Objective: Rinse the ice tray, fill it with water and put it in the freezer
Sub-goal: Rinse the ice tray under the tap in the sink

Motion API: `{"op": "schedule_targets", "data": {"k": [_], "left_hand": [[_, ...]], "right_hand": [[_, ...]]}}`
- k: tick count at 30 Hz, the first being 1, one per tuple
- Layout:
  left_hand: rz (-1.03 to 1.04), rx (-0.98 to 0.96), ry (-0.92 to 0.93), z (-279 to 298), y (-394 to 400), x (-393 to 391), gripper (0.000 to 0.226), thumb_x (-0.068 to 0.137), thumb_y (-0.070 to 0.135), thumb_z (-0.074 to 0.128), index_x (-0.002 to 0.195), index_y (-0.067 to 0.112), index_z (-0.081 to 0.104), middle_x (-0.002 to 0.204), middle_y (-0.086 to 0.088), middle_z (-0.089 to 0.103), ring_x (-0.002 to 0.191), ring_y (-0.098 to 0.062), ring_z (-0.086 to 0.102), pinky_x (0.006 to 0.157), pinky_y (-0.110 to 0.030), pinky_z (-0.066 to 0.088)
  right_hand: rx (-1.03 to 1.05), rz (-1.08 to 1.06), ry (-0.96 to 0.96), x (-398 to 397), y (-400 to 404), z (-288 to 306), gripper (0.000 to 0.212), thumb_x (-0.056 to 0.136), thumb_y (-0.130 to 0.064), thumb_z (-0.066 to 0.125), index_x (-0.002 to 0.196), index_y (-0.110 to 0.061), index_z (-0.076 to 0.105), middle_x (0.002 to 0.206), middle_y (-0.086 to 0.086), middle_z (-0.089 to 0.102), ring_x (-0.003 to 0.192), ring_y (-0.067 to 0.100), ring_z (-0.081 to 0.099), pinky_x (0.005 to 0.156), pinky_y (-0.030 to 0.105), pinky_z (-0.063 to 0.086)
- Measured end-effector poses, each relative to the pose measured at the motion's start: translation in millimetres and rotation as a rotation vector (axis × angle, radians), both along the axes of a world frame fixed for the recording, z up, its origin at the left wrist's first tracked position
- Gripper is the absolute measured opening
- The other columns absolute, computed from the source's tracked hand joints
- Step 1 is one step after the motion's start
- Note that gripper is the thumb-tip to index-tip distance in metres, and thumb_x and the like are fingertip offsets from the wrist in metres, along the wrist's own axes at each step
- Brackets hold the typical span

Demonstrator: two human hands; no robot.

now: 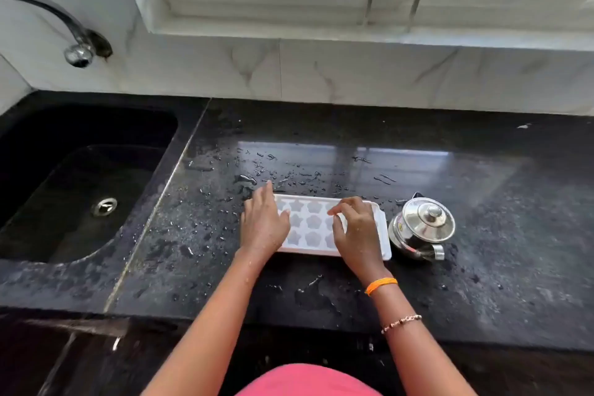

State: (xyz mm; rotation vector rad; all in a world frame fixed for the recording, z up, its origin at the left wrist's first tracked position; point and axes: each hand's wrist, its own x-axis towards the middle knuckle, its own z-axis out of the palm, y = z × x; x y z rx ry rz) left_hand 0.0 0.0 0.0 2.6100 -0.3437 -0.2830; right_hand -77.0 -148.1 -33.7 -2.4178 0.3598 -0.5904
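Note:
A white ice tray [313, 222] with flower-shaped cells lies flat on the wet black counter [353, 292], long side left to right. My left hand [263, 222] rests flat on the tray's left end, fingers stretched toward the wall. My right hand [355, 228] covers the right part of the tray, fingers bent with the tips touching its top. A clear lid seems to cover the cells, but I cannot tell for sure. Whether the cells hold water is unclear.
A steel kettle-like pot with a lid [421, 227] stands just right of the tray. A black sink [74, 183] with a drain lies to the left, under a curved tap [77, 51] on the wall. Water drops spread behind the tray. A window sill runs above.

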Motion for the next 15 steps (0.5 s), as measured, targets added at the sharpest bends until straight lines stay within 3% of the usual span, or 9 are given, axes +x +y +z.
{"op": "schedule_targets", "data": {"k": [3, 8, 11, 15], "left_hand": [[0.098, 0.053, 0.005, -5.7, 10.9, -0.5, 0.050, 0.092, 0.026, 0.048, 0.139, 0.011, 0.036, 0.138, -0.013, 0.040, 0.125, -0.032, 0.038, 0.101, -0.041, 0.034], [0.252, 0.019, 0.083, -16.1, 21.9, -2.9, 0.032, 0.088, 0.030, 0.054, 0.107, 0.006, 0.062, 0.112, -0.016, 0.062, 0.106, -0.034, 0.055, 0.083, -0.038, 0.044], [0.323, -0.120, 0.158, -22.7, 29.7, -10.9, 0.025, 0.086, 0.030, 0.061, 0.101, 0.011, 0.064, 0.106, -0.011, 0.064, 0.099, -0.030, 0.059, 0.084, -0.037, 0.048], [0.455, -0.495, 0.195, -24.0, 33.9, -30.6, 0.017, 0.089, 0.024, 0.060, 0.103, 0.018, 0.051, 0.109, -0.003, 0.058, 0.099, -0.020, 0.058, 0.087, -0.039, 0.050]], "right_hand": [[-0.007, -0.073, 0.070, -5.8, -1.9, -5.7, 0.021, 0.076, -0.012, 0.047, 0.085, -0.011, 0.067, 0.095, 0.004, 0.061, 0.090, 0.027, 0.052, 0.078, 0.039, 0.045], [-0.024, -0.091, 0.121, -16.7, -3.0, -13.9, 0.023, 0.076, -0.012, 0.047, 0.087, -0.012, 0.067, 0.097, 0.005, 0.061, 0.086, 0.027, 0.052, 0.073, 0.033, 0.040], [-0.026, -0.077, 0.122, -21.3, -1.6, -17.7, 0.021, 0.079, -0.008, 0.049, 0.089, -0.012, 0.068, 0.100, 0.003, 0.059, 0.087, 0.024, 0.053, 0.074, 0.028, 0.029], [0.009, -0.051, 0.058, -23.0, -0.2, -15.9, 0.020, 0.078, -0.001, 0.056, 0.090, -0.012, 0.068, 0.101, 0.005, 0.061, 0.090, 0.027, 0.055, 0.077, 0.028, 0.033]]}}
